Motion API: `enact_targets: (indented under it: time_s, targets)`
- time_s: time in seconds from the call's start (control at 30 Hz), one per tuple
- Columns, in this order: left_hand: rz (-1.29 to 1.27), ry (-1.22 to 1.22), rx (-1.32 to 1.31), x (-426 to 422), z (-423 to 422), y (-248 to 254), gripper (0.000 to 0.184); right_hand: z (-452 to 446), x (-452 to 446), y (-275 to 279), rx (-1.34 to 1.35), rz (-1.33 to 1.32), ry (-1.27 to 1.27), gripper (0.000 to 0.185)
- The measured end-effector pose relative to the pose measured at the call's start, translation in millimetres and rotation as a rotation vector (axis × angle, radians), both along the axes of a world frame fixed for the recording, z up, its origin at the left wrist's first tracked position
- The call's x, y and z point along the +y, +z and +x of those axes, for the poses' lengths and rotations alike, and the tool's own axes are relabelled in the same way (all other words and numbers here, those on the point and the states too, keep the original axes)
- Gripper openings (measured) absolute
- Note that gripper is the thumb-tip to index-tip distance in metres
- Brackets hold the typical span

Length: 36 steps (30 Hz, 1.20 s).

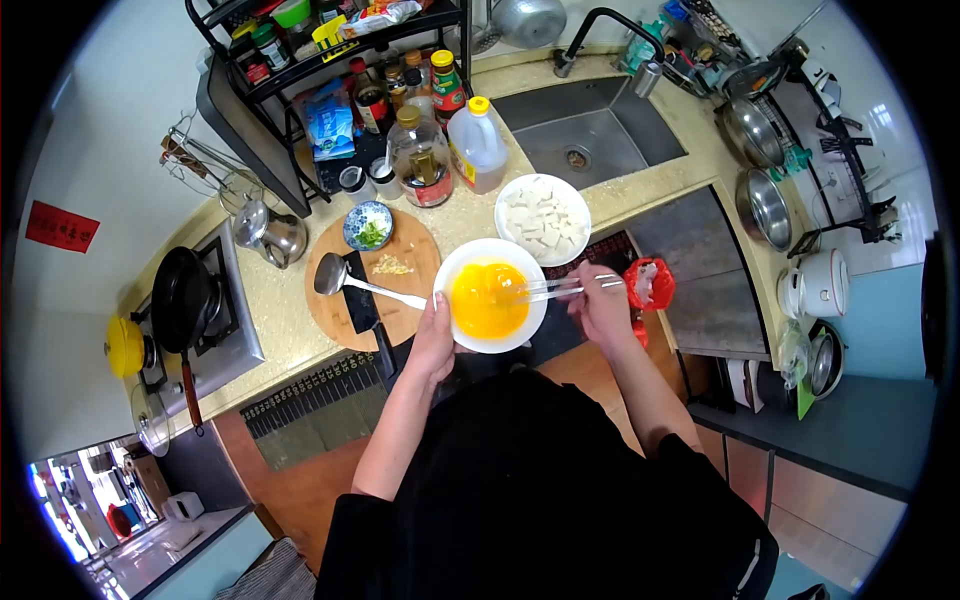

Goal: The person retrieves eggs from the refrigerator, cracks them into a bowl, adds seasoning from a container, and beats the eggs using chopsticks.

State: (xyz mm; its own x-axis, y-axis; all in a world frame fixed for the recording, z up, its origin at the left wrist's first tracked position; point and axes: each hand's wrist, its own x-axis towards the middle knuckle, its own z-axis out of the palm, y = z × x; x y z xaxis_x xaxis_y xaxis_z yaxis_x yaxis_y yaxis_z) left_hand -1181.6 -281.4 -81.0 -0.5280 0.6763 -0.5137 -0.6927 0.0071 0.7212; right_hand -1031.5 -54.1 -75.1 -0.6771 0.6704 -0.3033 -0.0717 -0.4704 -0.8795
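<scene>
My left hand (432, 340) grips the rim of a white bowl (538, 322) at its left side. Bright yellow beaten egg (488, 302) fills the bowl, with yolk streaks showing. In my right hand (602, 302) are pale, silvery chopsticks (552, 290), closed between the fingers, their tips dipped in the egg and blurred by motion. Just behind the bowl stands a white plate of cubed tofu (543, 220). Left of it, a round wooden board (325, 232) carries a cleaver (360, 297), a ladle (332, 275), minced garlic (392, 264) and a small blue-patterned bowl (368, 226) of chopped greens.
Behind the board are a glass jar (420, 165), a plastic jug (478, 150) and a black spice rack (345, 60). A sink (600, 125) with a black tap lies back right. On the left, a stove (232, 300) holds a black frying pan (180, 300). A red bag (650, 284) hangs low right.
</scene>
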Motion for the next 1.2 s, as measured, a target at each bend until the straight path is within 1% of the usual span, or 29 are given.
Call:
enact_targets:
  time_s: [0.03,0.07,0.17,0.3,0.4,0.43,0.5,0.6,0.7,0.73,0.83,0.9,0.97,1.0,1.03,1.1,1.17,1.2]
  targets:
    - [0.002,-0.001,-0.003,0,1,0,0.047,-4,2,0,0.033,-0.009,-0.109,0.022]
    - [-0.003,0.004,-0.007,0,1,1,0.046,-2,1,0,-0.044,0.065,-0.055,0.022]
    - [-0.012,0.010,-0.007,2,2,2,0.047,4,-5,8,-0.067,-0.019,0.130,0.023]
    - [-0.019,-0.026,0.002,-1,1,-1,0.048,2,2,10,-0.107,0.080,-0.015,0.026]
    - [-0.018,-0.044,0.013,0,0,-1,0.048,9,1,16,-0.060,0.088,0.048,0.020]
    - [-0.017,-0.044,0.014,0,1,0,0.048,9,11,13,-0.007,0.077,-0.021,0.019]
    - [-0.032,-0.041,0.006,0,2,2,0.048,10,16,16,-0.102,0.173,-0.016,0.019]
    - [-0.052,-0.054,0.018,2,0,0,0.049,14,11,30,-0.137,0.148,0.121,0.018]
    - [-0.044,-0.073,0.015,2,1,-4,0.049,8,24,50,-0.052,0.326,0.010,0.017]
    - [-0.035,-0.082,0.015,2,0,-5,0.049,7,29,54,-0.032,0.407,0.049,0.016]
    - [-0.031,-0.098,0.013,5,-2,-4,0.048,16,41,66,-0.175,0.567,0.148,0.016]
    - [-0.019,-0.095,0.006,8,-2,-3,0.047,26,37,64,-0.210,0.484,0.165,0.016]
    - [-0.005,-0.095,0.004,11,-3,-6,0.047,37,26,48,-0.212,0.375,0.170,0.015]
    - [0.001,-0.099,0.005,13,-3,-11,0.047,34,12,45,-0.217,0.275,0.118,0.016]
    - [0.007,-0.104,0.005,14,-3,-13,0.047,34,5,31,-0.136,0.160,0.104,0.016]
    - [0.019,-0.124,-0.010,15,-4,-13,0.048,33,0,18,-0.028,0.032,0.006,0.018]
    - [0.012,-0.123,-0.025,15,-4,-11,0.049,28,5,11,0.077,0.120,-0.167,0.019]
    - [0.004,-0.113,-0.030,17,-4,-9,0.049,28,8,7,0.041,0.192,-0.210,0.021]
